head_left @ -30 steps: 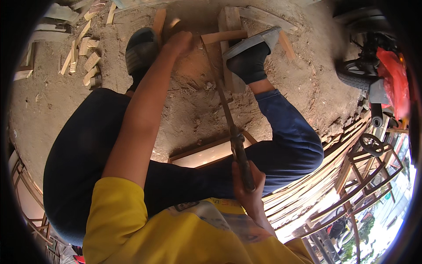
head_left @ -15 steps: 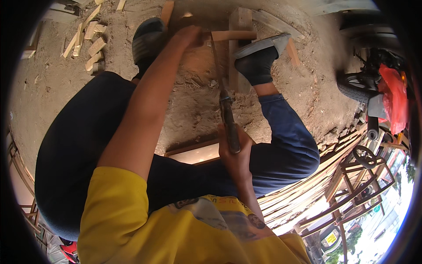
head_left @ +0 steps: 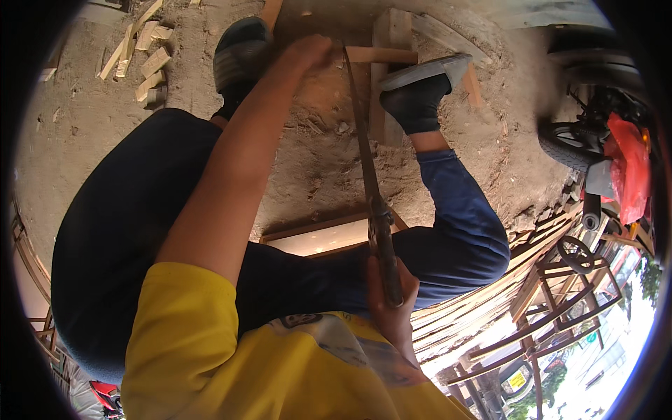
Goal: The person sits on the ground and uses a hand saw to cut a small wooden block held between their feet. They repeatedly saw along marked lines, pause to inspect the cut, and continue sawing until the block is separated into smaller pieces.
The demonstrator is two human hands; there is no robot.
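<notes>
Head view, right hand [head_left: 388, 297] grip clamped on handsaw [head_left: 364, 168], left hand [head_left: 308, 52] grip closed on wooden strip [head_left: 381, 54]

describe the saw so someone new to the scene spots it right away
Start at the bare dirt ground between the person's two shoes. A long thin saw runs from the wooden piece back to the right hand. It is the only dark metal blade among pale timber.

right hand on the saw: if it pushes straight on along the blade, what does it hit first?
Likely the pale wooden strip under the grey shoe: the right hand grips the dark-handled handsaw, whose blade points there, beside the left hand. Depth unclear.
</notes>
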